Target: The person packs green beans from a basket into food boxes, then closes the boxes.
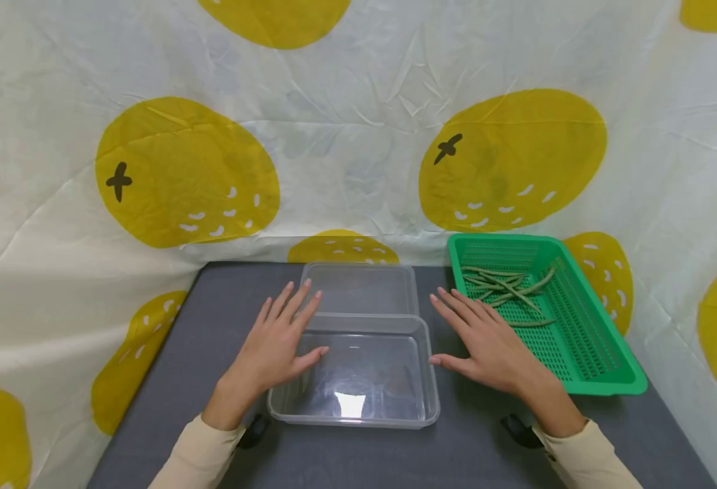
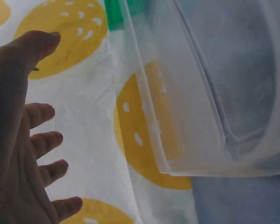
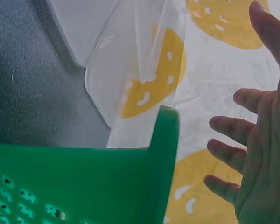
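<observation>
A clear plastic container (image 1: 358, 407) stands on the grey table (image 1: 212, 326) in front of me, with its clear lid (image 1: 361, 288) lying flat just behind it. My left hand (image 1: 276, 346) hovers with straight, spread fingers at the container's left rim, holding nothing; the left wrist view shows the same hand (image 2: 23, 140) beside the container (image 2: 214, 93). Spread flat and empty, my right hand (image 1: 487, 336) lies between the container and a green perforated basket (image 1: 603, 360). Several green beans (image 1: 511, 288) lie in the basket's far half. The right wrist view shows that hand (image 3: 256, 154) above the basket's corner (image 3: 84, 182).
A white cloth with big yellow fruit prints (image 1: 358, 136) walls in the table at the back and on both sides. The basket sits at the table's right edge. Bare grey tabletop lies left of the container and along the front.
</observation>
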